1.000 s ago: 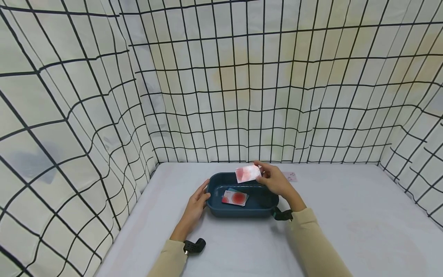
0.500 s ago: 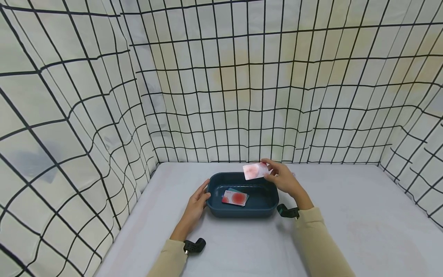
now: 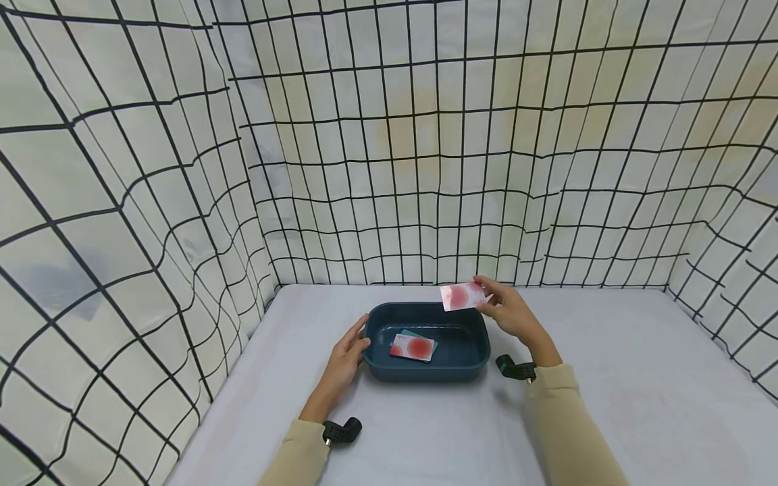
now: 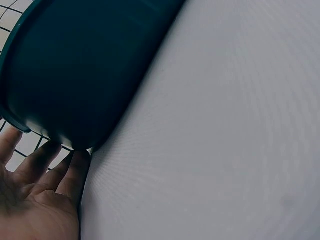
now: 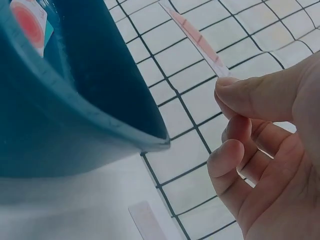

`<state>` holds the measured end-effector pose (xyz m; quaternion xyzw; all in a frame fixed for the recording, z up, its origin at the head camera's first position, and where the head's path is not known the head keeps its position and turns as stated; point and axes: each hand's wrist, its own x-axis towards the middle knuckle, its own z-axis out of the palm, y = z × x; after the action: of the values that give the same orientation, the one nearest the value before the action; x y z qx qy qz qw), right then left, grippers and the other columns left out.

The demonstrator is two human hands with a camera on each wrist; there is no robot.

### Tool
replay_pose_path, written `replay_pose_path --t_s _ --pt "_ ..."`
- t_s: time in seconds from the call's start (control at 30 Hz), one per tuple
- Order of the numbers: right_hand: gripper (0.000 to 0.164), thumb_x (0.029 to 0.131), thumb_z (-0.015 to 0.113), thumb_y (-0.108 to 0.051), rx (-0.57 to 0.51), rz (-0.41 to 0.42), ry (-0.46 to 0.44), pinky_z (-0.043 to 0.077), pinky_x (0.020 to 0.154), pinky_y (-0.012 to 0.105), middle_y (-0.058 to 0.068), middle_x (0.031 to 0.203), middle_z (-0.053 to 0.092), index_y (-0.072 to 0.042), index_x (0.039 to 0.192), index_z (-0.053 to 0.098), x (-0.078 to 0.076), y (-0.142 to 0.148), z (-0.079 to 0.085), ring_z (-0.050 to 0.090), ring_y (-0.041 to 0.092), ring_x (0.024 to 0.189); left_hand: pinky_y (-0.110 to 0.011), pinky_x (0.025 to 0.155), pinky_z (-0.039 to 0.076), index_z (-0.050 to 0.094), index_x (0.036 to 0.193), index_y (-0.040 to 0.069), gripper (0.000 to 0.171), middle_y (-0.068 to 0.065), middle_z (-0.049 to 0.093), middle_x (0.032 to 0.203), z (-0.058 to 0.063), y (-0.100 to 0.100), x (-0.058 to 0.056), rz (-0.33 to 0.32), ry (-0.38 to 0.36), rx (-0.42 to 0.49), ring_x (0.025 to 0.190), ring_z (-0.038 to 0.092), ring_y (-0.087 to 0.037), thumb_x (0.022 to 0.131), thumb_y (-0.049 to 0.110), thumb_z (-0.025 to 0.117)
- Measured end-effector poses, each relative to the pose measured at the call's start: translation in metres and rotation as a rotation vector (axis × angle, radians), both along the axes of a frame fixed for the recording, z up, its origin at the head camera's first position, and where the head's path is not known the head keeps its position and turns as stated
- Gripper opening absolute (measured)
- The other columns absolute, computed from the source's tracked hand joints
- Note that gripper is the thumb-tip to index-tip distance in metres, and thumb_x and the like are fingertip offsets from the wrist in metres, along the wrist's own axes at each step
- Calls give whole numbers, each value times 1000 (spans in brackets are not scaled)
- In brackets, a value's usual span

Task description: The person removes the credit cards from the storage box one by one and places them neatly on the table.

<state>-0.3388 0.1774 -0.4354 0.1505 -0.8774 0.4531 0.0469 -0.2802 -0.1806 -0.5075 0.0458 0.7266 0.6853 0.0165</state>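
My right hand (image 3: 510,314) pinches a pink-and-white card (image 3: 463,296) between thumb and fingers, holding it above the back right rim of a dark blue tub (image 3: 425,373). In the right wrist view the card (image 5: 200,42) appears almost edge-on, apart from the tub wall. My left hand (image 3: 342,364) rests against the tub's left end; in the left wrist view its fairly straight fingers (image 4: 75,175) touch the outer wall. Inside the tub lie a white card with a red circle (image 3: 413,347) and a teal card partly hidden beneath it.
Another pale pink card (image 5: 147,221) lies on the table beside the tub, hidden behind my right hand in the head view. A white cloth (image 3: 425,432) covers the table. White sheets behind black netting (image 3: 450,169) enclose the back and sides.
My right hand has carried the pinched card rightward and slightly up, from over the tub to its back right rim. The left hand and the tub have stayed in place.
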Motion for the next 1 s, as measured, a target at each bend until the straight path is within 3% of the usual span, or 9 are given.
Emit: replay_pose_path --t_s 0.27,1.0 --pt "58 98 63 -7 -34 -14 -11 49 70 28 20 126 60 -9 154 45 1 10 1 57 25 89 -50 121 36 41 156 35 52 -7 32 168 1 1 0 9 -15 -3 155 32 -28 107 19 48" --pt "62 98 60 -3 -53 -104 -44 50 70 24 26 131 54 -6 156 40 -4 43 -7 57 25 92 -53 119 37 39 159 29 53 -12 31 168 -1 0 -1 4 17 -21 154 32 -33 108 19 48"
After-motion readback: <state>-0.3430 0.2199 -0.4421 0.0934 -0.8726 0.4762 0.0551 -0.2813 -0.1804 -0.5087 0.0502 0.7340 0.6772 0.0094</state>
